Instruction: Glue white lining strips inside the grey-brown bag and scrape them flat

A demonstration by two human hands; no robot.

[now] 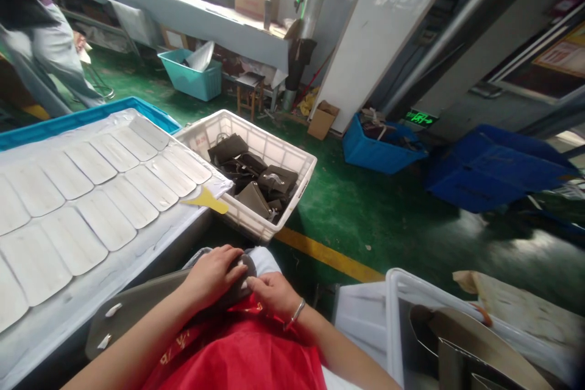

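A long dark olive panel [153, 295] with rounded ends lies across my lap, over a red apron [247, 347]. Small white pieces [114, 309] show on its near left end and at its far end. My left hand [214, 277] is closed over the panel near the far end, fingers curled on its top. My right hand [274, 295], with a silver bracelet at the wrist, pinches the same end with thumb and forefinger. What exactly lies between those fingertips is too small to tell.
Left, pale rounded pieces [94, 216] lie in rows on a covered table, a yellow scraper [208, 200] at its corner. Ahead stands a white crate [292, 195] of dark bags. A white bin [361, 311] is at right. Another person [50, 42] stands far left.
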